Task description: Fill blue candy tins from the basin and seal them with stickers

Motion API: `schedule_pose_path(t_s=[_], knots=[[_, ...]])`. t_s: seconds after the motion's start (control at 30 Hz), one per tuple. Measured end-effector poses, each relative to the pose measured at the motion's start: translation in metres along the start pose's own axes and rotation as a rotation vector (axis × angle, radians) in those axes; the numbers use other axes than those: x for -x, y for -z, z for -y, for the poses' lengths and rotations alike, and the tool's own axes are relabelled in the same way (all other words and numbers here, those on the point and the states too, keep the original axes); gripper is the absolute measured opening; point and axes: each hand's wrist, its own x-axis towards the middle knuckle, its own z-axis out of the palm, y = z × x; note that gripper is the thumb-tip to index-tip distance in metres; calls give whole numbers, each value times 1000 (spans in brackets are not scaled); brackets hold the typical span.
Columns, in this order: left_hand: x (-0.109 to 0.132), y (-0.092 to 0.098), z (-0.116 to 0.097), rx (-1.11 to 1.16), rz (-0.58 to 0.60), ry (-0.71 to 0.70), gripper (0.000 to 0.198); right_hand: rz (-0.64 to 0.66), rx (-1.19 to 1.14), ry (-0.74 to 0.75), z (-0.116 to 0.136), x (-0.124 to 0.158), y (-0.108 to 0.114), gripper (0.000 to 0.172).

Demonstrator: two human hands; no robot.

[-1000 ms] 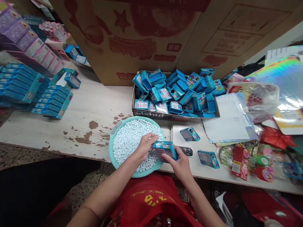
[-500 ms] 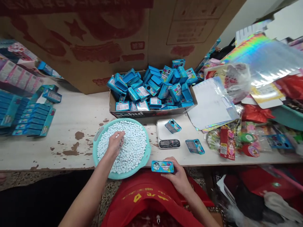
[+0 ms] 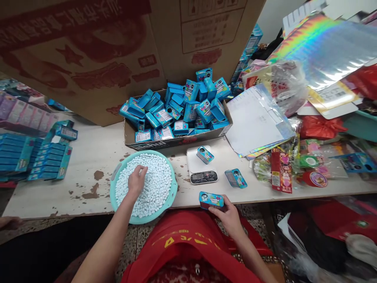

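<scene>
My left hand [image 3: 137, 181] reaches into a mint-green plastic basin [image 3: 173, 192] full of small white candies [image 3: 153, 188]. Its fingers are curled together against the candies, and how many they hold is hidden. Just past the table's front edge, my right hand [image 3: 229, 214] grips a blue candy tin [image 3: 211, 199] by its right end, with the printed face up and a see-through window at the left. Beyond it, a second blue tin [image 3: 205, 155] rests on a white digital scale [image 3: 191, 161]. Another tin [image 3: 236, 178] lies on the table right of the scale.
An open carton [image 3: 179, 143] heaped with blue tins stands behind the basin, against a large cardboard box [image 3: 165, 39]. Stacked blue packs [image 3: 50, 159] are at left, near another person's hand [image 3: 10, 223]. Papers [image 3: 256, 122] and bagged sweets [image 3: 281, 169] crowd the right.
The view has turned somewhat. My right hand has moved the tin slightly right and forward and tilted it. My left hand stays in the candies. The other person's hand shows more at left.
</scene>
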Motion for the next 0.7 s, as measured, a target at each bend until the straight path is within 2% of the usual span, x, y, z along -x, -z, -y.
schedule_pose_path(t_s=[0.07,0.2,0.23,0.3,0.4,0.47,0.53,0.6,0.7], knots=[[0,-4,-3,78,-26,64,26,-5,11,6,0,-2,5,38],[2,-11,-29,615,-26,278,37,3,5,14,-1,-4,11,38],[4,-15,-40,726,10,293,39,6,-2,12,-1,-5,13,37],[9,-27,-68,894,152,313,41,2,-12,4,-2,-6,14,37],[18,-66,-114,1055,443,394,44,-21,-27,-2,-3,-6,17,37],[23,-101,-141,1115,552,414,45,-34,-47,-7,-5,-6,18,37],[26,-135,-161,1150,557,371,45,-49,-68,-15,-9,-5,20,38],[26,-162,-174,1149,512,305,45,-74,-72,-26,-12,-2,22,39],[24,-186,-182,1119,376,205,46,-103,-66,-46,-18,4,26,39]])
